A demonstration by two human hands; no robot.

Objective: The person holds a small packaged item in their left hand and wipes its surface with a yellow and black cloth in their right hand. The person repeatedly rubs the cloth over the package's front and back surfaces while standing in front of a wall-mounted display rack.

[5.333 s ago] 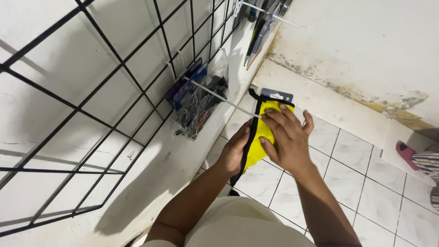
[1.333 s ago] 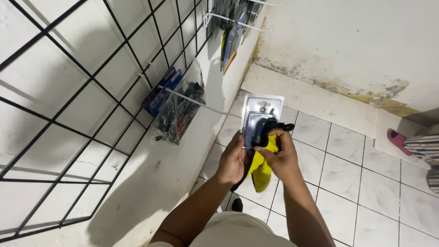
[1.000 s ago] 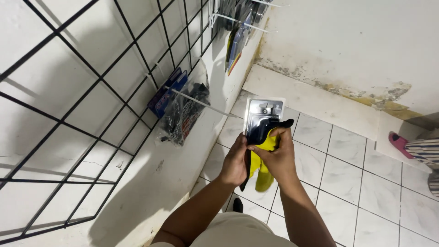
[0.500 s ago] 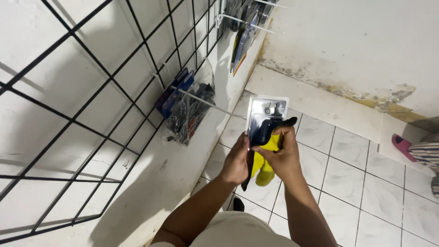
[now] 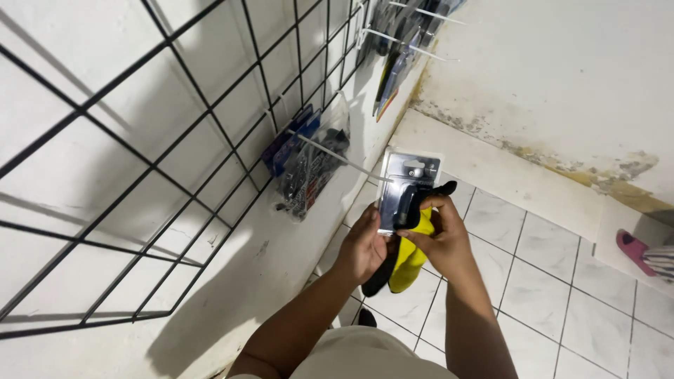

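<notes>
Holding a clear blister pack (image 5: 406,191) upright just short of the tip of a wire peg (image 5: 342,156), the left hand (image 5: 365,245) was seen clamped on its lower edge and the right hand (image 5: 441,237) pinched on its side, a yellow cloth (image 5: 413,254) trapped beneath. A missed peg was judged the likeliest slip, since the cloth crowded both grips and could let the pack twist or drop to the tiled floor (image 5: 533,281).

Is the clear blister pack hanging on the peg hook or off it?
Off it. Both hands, left hand and right hand, hold the blister pack just beyond the peg hook tip.
</notes>
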